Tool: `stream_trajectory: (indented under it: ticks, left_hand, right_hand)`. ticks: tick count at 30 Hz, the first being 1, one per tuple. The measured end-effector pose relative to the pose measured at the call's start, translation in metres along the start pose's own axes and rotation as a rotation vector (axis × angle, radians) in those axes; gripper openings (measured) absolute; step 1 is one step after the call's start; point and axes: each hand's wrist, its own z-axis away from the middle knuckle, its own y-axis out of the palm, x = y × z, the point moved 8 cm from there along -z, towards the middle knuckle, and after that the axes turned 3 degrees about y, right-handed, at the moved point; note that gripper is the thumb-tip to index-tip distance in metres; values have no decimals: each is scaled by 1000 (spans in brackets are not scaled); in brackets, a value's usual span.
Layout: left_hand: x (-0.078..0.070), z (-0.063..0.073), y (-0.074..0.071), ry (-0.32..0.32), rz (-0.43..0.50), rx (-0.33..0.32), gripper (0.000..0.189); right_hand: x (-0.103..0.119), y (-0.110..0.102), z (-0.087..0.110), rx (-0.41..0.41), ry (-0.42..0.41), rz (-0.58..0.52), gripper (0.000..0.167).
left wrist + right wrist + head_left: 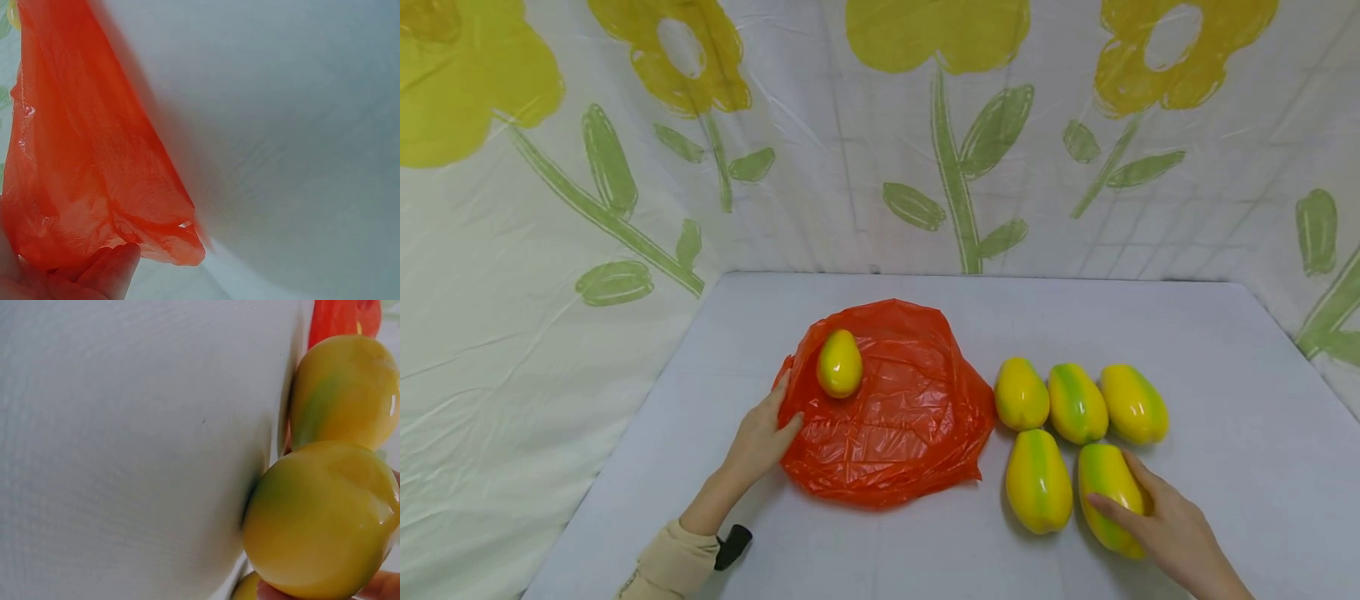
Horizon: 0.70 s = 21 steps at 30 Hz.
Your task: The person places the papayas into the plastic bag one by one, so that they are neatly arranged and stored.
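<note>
Near edge: left sleeve (672, 554) showing beige, black wrist-worn item (733, 546) poking out beside it. Right hand (1180, 529) is grasping the front-right fruit (1108, 496), thumb on the near-left side, fingers wrapping the far-right side. That fruit is sitting at the table (1232, 358), right of the bag; can't tell if it's bearing fully on the surface. It's looking glossy, plump, oblong: yellow skin, broad green stripe running lengthwise, blunt end showing shallow lobes in the right wrist view, highlights bouncing off. Just left of it, the front-left fruit (1039, 482) is lying with a narrower green stripe facing up. Left hand (758, 442) is pinching the left rim of the red plastic bag (898, 417); film is wrinkling, shiny, translucent, mouth spreading wide. Behind the front pair, three matching fruits (1078, 403) are lining up, middle one showing the strongest green. Smaller-looking yellow fruit (840, 364) is resting on the bag's left inside. Flowered backdrop (827, 183) is hanging behind.
</note>
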Motion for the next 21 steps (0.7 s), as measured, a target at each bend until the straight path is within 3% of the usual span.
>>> stream_trajectory:
  ticks: [13,21]
  left_hand:
    - [-3,2,-2,2,-18,-8,67]
    - [-3,3,-1,-2,-12,-9,67]
  right_hand:
    - [11,-20,13,-68,-12,18,102]
    - [28,-32,20,-127,-47,-3,103]
